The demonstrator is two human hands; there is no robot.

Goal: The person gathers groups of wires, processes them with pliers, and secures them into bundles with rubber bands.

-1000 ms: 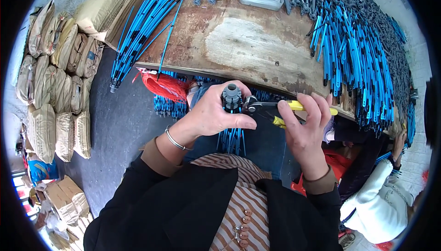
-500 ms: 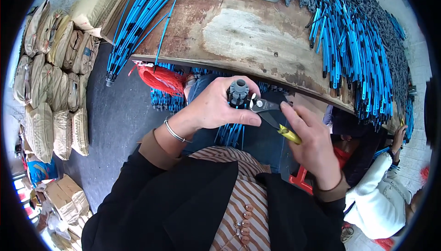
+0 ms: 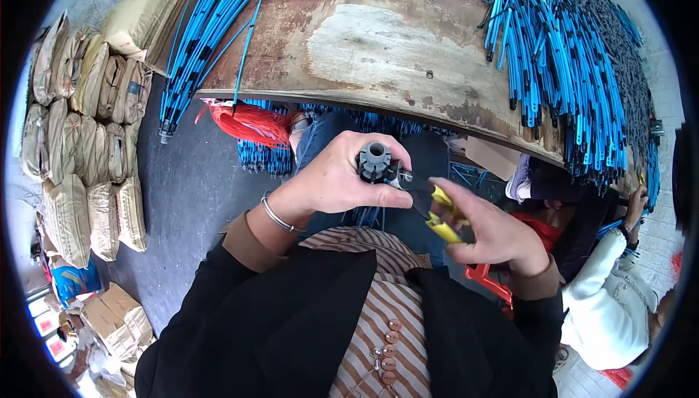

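Note:
My left hand (image 3: 338, 180) is wrapped around a grey notched plastic hub (image 3: 374, 159) with a round hole in its top. Thin rods show under that hand, but how they join the hub is hidden. In my right hand (image 3: 502, 231) is a pair of pliers (image 3: 443, 229) with yellow and black handles, the handles spread apart. The pliers' jaws are up against the right side of the hub, beside my left thumb. What lies between the jaws is too small to tell.
Ahead is a worn wooden table (image 3: 371, 49). Blue rods (image 3: 207, 34) lie at its left, and more blue rods (image 3: 561, 70) with grey parts are heaped at its right. Red strands (image 3: 251, 125) hang below the edge. A person in white (image 3: 608, 303) is at the right; sacks (image 3: 69, 209) are stacked left.
The pliers' handles have spread wider, and my right hand has turned with its fingers opening around them. The hub is tilted slightly more toward me; my left hand keeps its hold.

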